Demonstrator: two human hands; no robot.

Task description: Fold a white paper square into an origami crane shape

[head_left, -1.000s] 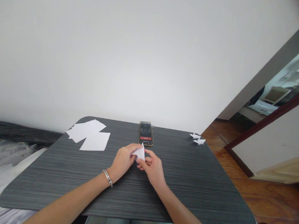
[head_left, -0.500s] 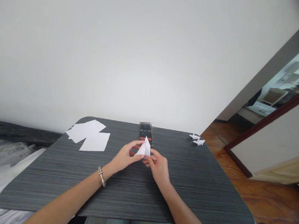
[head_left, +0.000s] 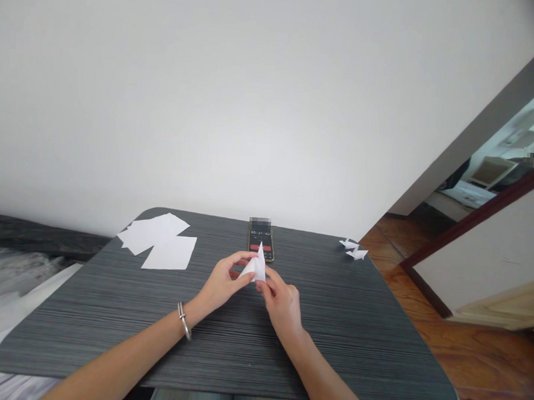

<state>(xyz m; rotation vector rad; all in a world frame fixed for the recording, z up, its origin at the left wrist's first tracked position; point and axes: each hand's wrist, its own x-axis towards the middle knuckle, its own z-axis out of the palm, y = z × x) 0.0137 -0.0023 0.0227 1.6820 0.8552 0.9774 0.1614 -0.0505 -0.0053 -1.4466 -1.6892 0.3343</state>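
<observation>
so left hand (head_left: 221, 283) and right hand (head_left: 281, 303) both pinched a folded paper triangle (head_left: 256, 267) shut, centre of table (head_left: 82, 339), phone (head_left: 261, 248) @ 12 o'clock, loose sheets (head_left: 158, 240) @ 10, folded paper bits (head_left: 353, 249) @ 2.

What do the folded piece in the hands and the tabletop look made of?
The folded piece looks like thin, matte white paper, given its sharp creases. The tabletop seems a dark grey laminate or veneer with fine streaked grain and a low sheen; its core doesn't show.
</observation>
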